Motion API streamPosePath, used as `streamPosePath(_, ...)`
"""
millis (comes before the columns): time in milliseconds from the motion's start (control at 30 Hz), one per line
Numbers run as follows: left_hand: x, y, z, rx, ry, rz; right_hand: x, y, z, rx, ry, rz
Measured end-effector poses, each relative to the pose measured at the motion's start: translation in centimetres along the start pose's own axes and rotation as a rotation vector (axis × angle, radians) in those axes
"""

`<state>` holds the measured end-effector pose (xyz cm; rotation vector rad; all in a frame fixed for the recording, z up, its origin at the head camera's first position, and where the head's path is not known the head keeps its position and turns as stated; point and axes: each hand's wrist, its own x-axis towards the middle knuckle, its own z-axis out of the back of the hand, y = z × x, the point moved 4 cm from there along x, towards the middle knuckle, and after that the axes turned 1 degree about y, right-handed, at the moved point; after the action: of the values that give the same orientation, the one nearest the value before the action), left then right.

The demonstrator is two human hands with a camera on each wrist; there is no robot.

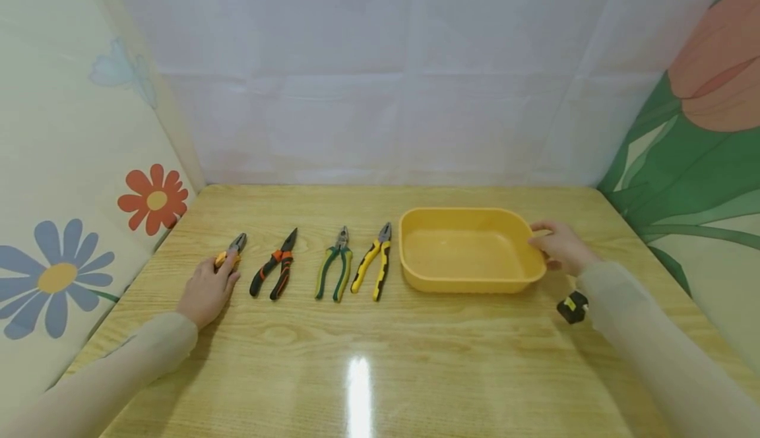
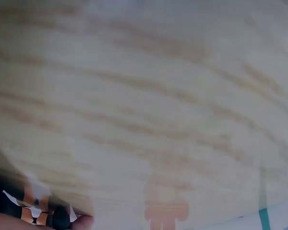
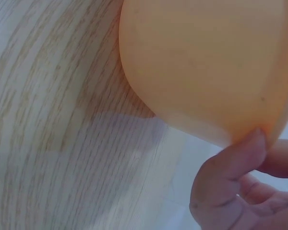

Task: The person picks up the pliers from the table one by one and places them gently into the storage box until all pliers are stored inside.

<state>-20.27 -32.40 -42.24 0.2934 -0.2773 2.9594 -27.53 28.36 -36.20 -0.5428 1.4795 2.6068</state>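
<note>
At the far left of the head view, my left hand [image 1: 208, 289] grips the orange handles of a pair of pliers [image 1: 237, 243], their grey jaws pointing away from me. Its palm and fingers cover most of the handles. In the left wrist view, the black-and-orange handles [image 2: 36, 213] show at the bottom corner beside a fingertip. On the other side, my right hand [image 1: 564, 248] pinches the right end of a yellow plastic basin [image 1: 469, 285] at its rim. The right wrist view shows the thumb [image 3: 230, 165] pressed to the basin's outer wall.
Between the left hand and the basin lie black-and-orange long-nose pliers [image 1: 279, 266], green-handled pliers [image 1: 335, 263] and yellow-and-black pliers [image 1: 374, 260]. A small black-and-yellow tape measure [image 1: 571, 307] sits by the right sleeve. The wooden table [image 1: 285, 372] meets a white cloth at the back.
</note>
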Motion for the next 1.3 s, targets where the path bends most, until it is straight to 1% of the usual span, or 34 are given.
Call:
streamPosePath(100,0.0,-0.4,0.3,0.033,-0.018,-0.002,0.0,0.0,0.0,0.000,-0.003,0.005)
streamPosePath(300,0.3,-0.8,0.7,0.112,-0.084,-0.012,-0.1,0.1,-0.1,-0.004,-0.005,0.012)
streamPosePath(433,0.4,-0.8,0.8,0.168,-0.093,-0.011,-0.1,0.2,-0.1,-0.012,0.001,0.015)
streamPosePath(500,0.4,-0.7,0.9,0.173,-0.092,-0.010,-0.1,0.2,-0.1,-0.012,0.004,0.017)
streamPosePath(700,0.2,-0.6,1.3,0.156,-0.099,-0.025,-0.1,0.1,-0.1,-0.008,0.005,0.019)
streamPosePath(833,0.0,-0.7,1.7,0.151,-0.127,-0.050,-0.1,0.0,-0.1,-0.003,0.005,0.019)
streamPosePath(933,-0.1,-0.7,2.3,0.133,-0.155,-0.055,-0.2,0.0,-0.1,-0.003,0.006,0.023)
streamPosePath(1067,-0.1,-1.1,2.9,0.113,-0.172,-0.057,-0.1,0.0,-0.2,-0.002,0.008,0.026)
streamPosePath(1233,0.0,-1.8,3.8,0.101,-0.243,-0.100,-0.1,-0.1,-0.2,-0.001,0.008,0.027)
streamPosePath(1300,0.1,-2.1,4.2,0.093,-0.258,-0.108,-0.1,0.0,-0.2,-0.003,0.011,0.028)
